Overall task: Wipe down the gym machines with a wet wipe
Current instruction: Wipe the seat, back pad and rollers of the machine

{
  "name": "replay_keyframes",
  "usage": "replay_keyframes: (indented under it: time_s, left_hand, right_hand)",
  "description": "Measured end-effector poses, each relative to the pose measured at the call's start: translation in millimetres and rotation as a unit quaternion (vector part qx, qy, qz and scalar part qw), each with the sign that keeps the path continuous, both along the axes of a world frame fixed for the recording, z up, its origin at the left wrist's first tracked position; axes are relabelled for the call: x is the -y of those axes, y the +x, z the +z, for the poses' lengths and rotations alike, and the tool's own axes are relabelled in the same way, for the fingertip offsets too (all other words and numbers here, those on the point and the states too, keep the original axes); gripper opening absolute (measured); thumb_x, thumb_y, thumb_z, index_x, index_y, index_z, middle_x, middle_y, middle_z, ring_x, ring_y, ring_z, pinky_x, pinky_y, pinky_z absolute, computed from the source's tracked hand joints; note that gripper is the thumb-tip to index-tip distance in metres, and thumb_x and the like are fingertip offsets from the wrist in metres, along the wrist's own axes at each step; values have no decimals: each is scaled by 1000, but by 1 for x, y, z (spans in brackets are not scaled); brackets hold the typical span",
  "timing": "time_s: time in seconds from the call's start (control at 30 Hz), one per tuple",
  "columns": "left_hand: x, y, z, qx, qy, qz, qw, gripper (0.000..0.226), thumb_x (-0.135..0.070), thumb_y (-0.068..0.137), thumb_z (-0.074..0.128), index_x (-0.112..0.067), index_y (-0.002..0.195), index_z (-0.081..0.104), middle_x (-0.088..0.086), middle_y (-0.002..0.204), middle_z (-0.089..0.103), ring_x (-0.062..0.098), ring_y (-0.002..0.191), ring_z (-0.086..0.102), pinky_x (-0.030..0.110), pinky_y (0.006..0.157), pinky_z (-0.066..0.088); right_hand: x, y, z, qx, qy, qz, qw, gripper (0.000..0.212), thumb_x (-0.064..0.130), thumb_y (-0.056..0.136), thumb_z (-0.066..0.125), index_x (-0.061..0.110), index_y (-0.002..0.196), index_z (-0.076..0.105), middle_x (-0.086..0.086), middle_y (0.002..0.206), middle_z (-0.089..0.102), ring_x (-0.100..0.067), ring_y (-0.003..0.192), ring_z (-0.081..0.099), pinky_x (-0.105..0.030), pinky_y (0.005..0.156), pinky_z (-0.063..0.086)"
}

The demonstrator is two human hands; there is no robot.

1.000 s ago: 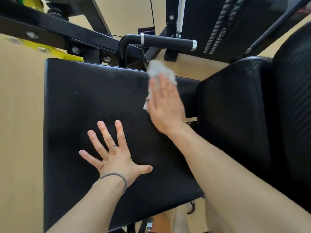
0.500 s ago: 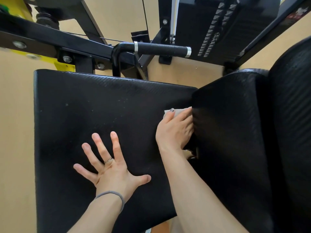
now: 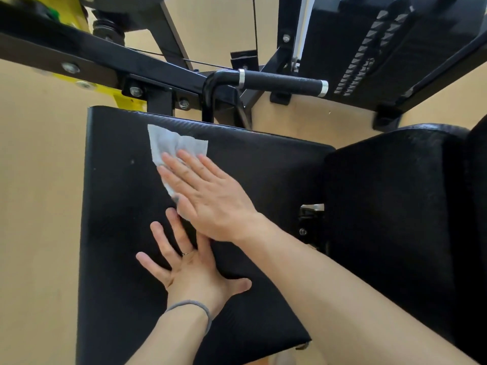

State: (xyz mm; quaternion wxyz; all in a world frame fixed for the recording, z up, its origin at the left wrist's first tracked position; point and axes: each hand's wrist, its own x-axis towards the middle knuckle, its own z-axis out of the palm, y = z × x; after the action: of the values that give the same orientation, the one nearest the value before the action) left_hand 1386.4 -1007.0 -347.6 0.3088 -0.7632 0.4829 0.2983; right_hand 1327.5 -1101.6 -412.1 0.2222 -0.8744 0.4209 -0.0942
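While half a second ago the wipe was at the pad's edge next to the seat, the black pad is now wiped near its far edge. The right hand presses the wet wipe flat there, fingers straight and together. The left hand rests lower on the pad, fingers spread. Judging from this, the near part is still to wipe.

Grey wristband, thin ring
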Motion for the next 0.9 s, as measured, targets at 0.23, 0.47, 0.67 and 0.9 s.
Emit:
replay_keyframes:
  time_s: [0.23, 0.47, 0.67, 0.9]
  left_hand:
    - [-5, 1, 0, -16, -50, -16, 998, 162, -83, 47, 73, -30, 134, -53, 11, 134, -64, 39, 123, -59, 74, 107, -15]
    - [-12, 4, -5, 4, -87, -39, 995, 157, -85, 51, 68, -26, 137, -48, 11, 138, -61, 38, 128, -55, 71, 109, -18]
    - [-58, 33, 23, 83, -307, 37, 947, 128, -63, 55, 85, -21, 154, 16, 10, 154, 19, 33, 143, 24, 57, 119, 20]
    - [-98, 79, 20, 110, -246, 329, 905, 150, -83, 42, 75, -29, 153, -11, 11, 163, 4, 34, 150, 12, 51, 122, 8]
  right_hand:
    - [4, -37, -12, -44, 125, -327, 936, 60, 37, 108, 9, 16, 162, -7, -9, 170, -12, -25, 156, -17, -44, 128, -5]
    - [4, -23, 8, -6, 39, 81, 996, 54, 41, 110, 8, 30, 162, -2, 6, 170, -12, -13, 154, -21, -40, 127, -11]
    - [20, -7, 12, -37, 122, -147, 981, 61, 42, 109, 8, 20, 162, -12, -3, 169, -20, -23, 153, -25, -43, 126, -12]
    - [-56, 37, 19, -12, -95, 291, 952, 59, 42, 110, 17, 21, 164, 7, -1, 172, 0, -25, 157, -10, -46, 127, -3]
